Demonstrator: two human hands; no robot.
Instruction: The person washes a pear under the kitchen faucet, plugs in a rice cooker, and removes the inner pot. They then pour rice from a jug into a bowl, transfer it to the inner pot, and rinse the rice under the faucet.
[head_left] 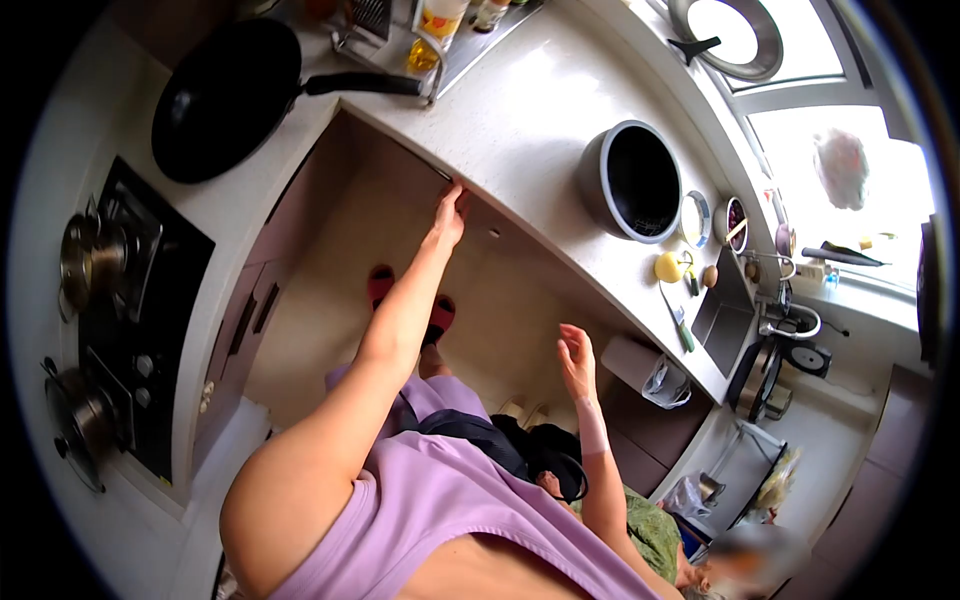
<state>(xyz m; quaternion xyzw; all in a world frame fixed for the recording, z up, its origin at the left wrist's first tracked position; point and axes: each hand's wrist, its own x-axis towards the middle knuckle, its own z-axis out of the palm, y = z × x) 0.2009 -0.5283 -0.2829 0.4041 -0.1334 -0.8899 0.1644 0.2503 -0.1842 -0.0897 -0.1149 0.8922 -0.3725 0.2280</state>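
Note:
My left hand reaches forward to the cabinet front under the counter edge. Its fingers are bent around the top edge of that front, close to a dark slot. Whether the front is pulled out a little, I cannot tell. My right hand hangs in the air over the floor, holding nothing, with its fingers loosely bent and apart. Nearest to it is a small bin with a plastic bag, fixed at the cabinet.
On the counter stand a dark-lined pot, yellow fruit and a knife beside the sink. A frying pan lies near the stove. Another person in green is close on my right.

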